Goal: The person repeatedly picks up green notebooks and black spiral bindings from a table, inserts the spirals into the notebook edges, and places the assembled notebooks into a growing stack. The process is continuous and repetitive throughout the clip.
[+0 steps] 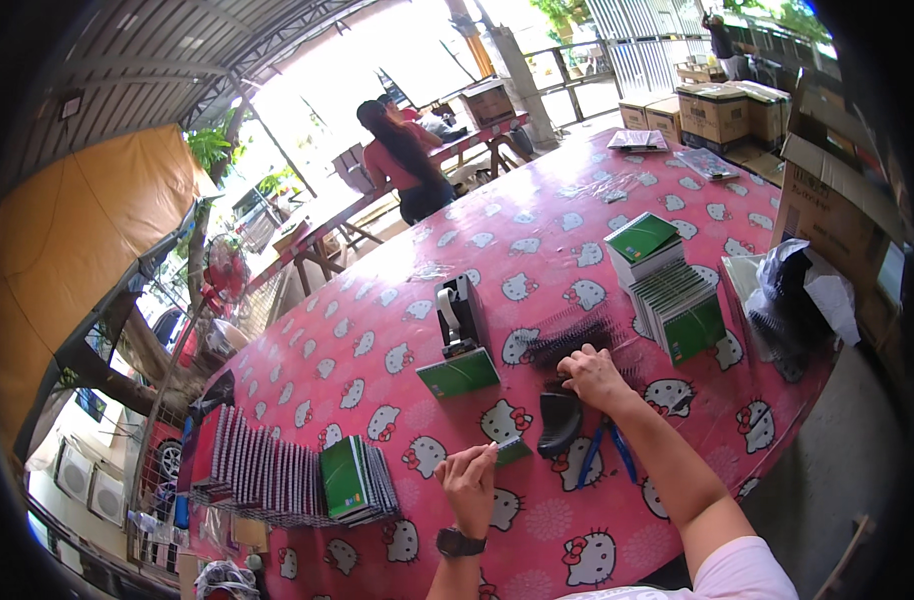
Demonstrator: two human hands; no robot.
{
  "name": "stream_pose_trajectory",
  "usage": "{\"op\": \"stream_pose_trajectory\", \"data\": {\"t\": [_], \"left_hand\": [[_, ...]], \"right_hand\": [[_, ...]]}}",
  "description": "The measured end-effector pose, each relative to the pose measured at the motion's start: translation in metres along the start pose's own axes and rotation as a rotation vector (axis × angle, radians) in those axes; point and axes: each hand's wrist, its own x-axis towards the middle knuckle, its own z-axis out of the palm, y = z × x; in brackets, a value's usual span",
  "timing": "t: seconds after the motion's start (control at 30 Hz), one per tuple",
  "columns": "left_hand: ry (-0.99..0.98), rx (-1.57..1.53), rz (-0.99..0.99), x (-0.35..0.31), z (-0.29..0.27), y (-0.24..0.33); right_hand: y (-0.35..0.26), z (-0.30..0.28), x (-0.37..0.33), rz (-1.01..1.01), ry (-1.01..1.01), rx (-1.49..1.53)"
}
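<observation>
My left hand (469,488) is closed on a small green-covered notebook (513,451), gripping its left end; much of the notebook is seen edge-on. Ahead and to the right, my right hand (594,379) has its fingers bent down at a pile of black spiral binding coils (573,338), its fingertips pinching at the near coils. Beneath the right wrist lie blue-handled pliers (607,455). Beside them sits a dark, curved black object (559,421) whose kind I cannot make out. Another green notebook (459,373) rests in front of a black tape dispenser (459,315).
Spiral-bound notebooks (267,470) stand in a long row at the left. More green notebooks (677,310) are stacked at the right, near a plastic bag (792,290). A pink patterned cover (537,555) spans the table. Cardboard boxes (837,200) stand beyond; a person (407,165) is farther off.
</observation>
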Motion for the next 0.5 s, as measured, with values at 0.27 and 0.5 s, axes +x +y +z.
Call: {"op": "stream_pose_trajectory", "data": {"t": [0.27,0.5], "left_hand": [[-0.015,-0.012,-0.124,0.014,0.001,-0.009],[0.023,0.018,-0.088,0.007,0.003,-0.007]], "right_hand": [[0.006,-0.008,-0.001,0.016,0.116,0.247],[0.003,-0.011,0.0,0.006,0.263,0.278]]}}
